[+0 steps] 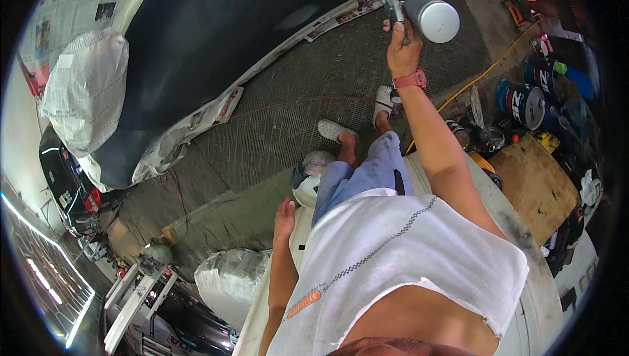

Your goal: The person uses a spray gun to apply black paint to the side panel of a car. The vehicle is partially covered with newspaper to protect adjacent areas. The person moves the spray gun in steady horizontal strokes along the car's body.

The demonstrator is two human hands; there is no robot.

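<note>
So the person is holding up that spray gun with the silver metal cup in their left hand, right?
Not quite: the head view shows the right hand, the one with the red wristband, holding up the spray gun with the silver metal cup. The left hand hangs empty at the person's side.

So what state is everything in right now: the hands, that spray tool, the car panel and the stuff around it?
Right hand: raised, gripping the spray gun.
Spray gun: held up, its metal cup tipped toward the camera.
Left hand: open, empty, hanging by the side.
Dark car panel: bare and glossy, edged with taped newspaper.
Paint cans: lying or tilted among clutter; open or shut, I cannot tell.
</note>
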